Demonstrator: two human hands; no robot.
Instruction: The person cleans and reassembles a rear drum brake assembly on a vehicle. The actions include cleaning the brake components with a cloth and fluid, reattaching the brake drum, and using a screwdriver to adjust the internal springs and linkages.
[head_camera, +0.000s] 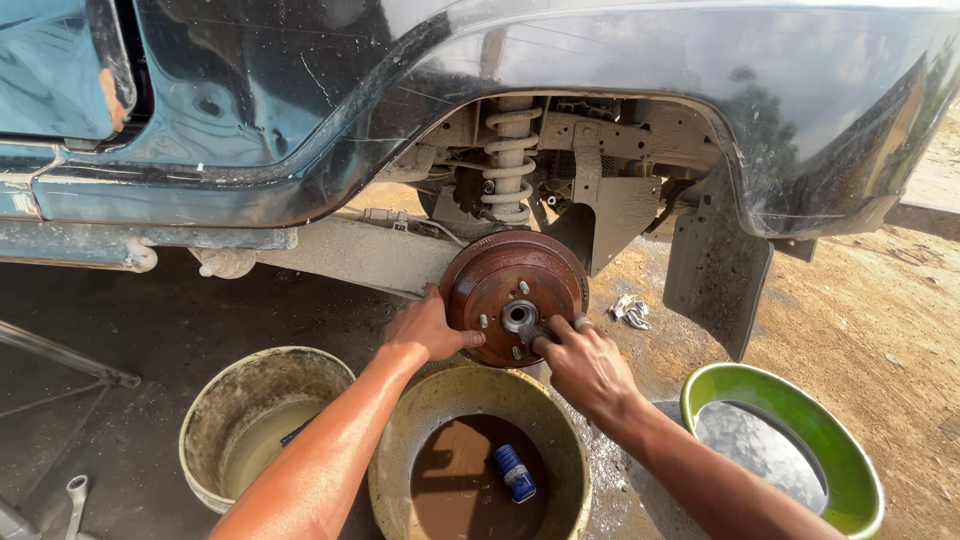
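The brake drum (514, 297) is a round, rusty metal thing on the car, under the wheel arch and just below the spring (510, 160). It looks heavy and very stiff, and it will not bend. Its face looks rough with rust, so it is likely not slippery, but wet fingers could still slide on it. The best place to hold it is the outer edge, one grip on each side. The small bolts (523, 288) stick out of the face and could poke a finger.

The left hand (428, 328) lies flat on the left edge of the drum, fingers spread and a fingertip touching the face. This grip is wide and rests on the drum, not wrapped around it. The right hand (583, 362) is at the lower right of the drum, fingers curled in a narrow grip near the shiny hub (519, 317) in the middle. I cannot tell if it pinches anything there. Both arms reach forward and up from below.

Right under both grips is a bucket (400, 440) of brown water with a small blue bottle (516, 472) in it. A green bowl (850, 450) sits to the right of the right grip
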